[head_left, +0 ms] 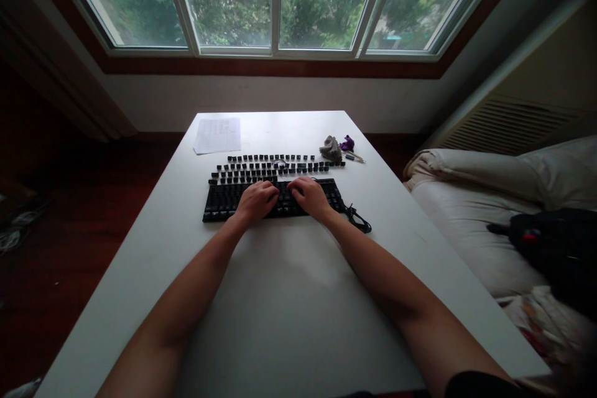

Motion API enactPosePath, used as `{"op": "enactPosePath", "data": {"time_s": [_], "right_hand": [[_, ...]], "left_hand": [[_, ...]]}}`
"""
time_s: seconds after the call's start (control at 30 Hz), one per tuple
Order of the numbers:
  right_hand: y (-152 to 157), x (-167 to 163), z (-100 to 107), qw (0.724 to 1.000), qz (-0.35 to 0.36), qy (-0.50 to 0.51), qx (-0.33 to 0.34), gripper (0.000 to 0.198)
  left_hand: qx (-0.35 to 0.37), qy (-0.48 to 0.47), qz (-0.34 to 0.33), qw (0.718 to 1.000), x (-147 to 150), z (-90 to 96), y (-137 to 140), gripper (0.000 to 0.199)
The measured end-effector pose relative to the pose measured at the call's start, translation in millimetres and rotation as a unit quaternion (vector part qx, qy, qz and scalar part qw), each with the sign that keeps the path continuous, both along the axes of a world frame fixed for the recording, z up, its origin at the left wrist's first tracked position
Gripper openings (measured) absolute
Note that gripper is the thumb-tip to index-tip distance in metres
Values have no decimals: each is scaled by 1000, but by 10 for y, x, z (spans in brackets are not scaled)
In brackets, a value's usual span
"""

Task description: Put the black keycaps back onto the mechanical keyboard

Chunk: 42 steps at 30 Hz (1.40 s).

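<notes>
A black keyboard (224, 200) lies flat across the white table, with its coiled cable (358, 219) at the right end. My left hand (256, 200) rests over the keyboard's middle, its fingers curled together toward the centre. Just beside it, my right hand (310, 196) is over the keys too, fingers bent inward and thumb close to them. Whatever the fingertips hold, if anything, is too small and dark to name. Behind the keyboard stand rows of loose black keycaps (270, 166), several in each row. A small ring-like thing (280, 163) lies among them.
On the white table (280, 298), a printed paper sheet (217, 135) lies at the far left. A grey cloth (331, 148), a purple cloth (347, 143) and a small brush-like tool (356, 158) sit at the back right. A sofa (461, 224) with a black bag (555, 249) stands right.
</notes>
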State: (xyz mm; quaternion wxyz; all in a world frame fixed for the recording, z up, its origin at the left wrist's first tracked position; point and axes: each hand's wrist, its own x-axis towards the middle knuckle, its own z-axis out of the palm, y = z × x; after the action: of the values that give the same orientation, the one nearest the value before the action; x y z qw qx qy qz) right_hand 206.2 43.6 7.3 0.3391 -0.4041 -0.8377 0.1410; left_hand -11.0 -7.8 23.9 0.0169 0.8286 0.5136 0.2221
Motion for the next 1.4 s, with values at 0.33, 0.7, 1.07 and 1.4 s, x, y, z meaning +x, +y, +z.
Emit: {"op": "enactPosePath", "data": {"time_s": [0.33,0.7,1.07,1.4], "right_hand": [[1,5,-93,1000,-15,-17,-18,15],[0,2,-114,999,-16,-25,-21,15],[0,8,-110,999,-19,-24,-25,15],[-18,-25,-76,998,-29,-29,-46,16]], "left_hand": [[58,14,-81,995,79,-128,-15,18],[69,-8,-89,994,92,-142,-25,19],[70,-22,-72,995,117,-151,-24,18],[49,-29,-39,998,87,-151,-5,19]]}}
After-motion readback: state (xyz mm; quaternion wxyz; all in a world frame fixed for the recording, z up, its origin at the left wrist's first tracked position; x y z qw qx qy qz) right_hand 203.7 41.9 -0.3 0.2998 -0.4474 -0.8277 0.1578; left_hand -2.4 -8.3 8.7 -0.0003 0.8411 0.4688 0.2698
